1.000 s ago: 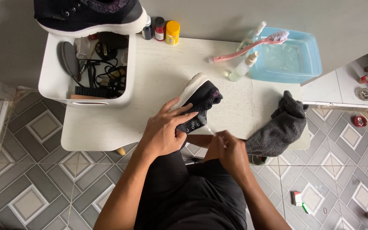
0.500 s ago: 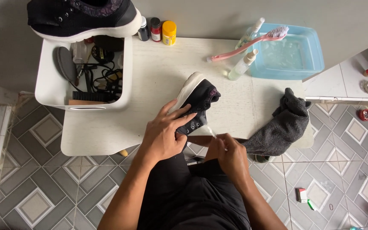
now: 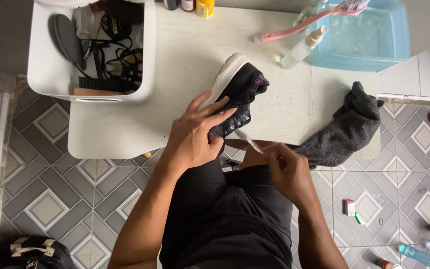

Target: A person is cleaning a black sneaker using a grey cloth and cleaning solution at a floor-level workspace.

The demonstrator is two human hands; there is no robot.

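Black sneaker with white sole (image 3: 237,92), at the white table's (image 3: 185,60) near edge, gripped by left hand (image 3: 195,134); right hand (image 3: 287,172) fingers pinched on a white lace end (image 3: 249,141) trailing from the eyelets: lacing work unfinished, extent undeterminable.

One head-worn camera looked steeply down from above the person's lap, close over both hands. The left hand (image 3: 195,137) and right hand (image 3: 287,172) filled the lower middle of the frame. Beyond the fingertips the white table (image 3: 185,60) ran toward the top edge, where the view cut off a white bin (image 3: 46,74) and a blue basin (image 3: 399,45). Tiled floor (image 3: 51,199) showed either side.
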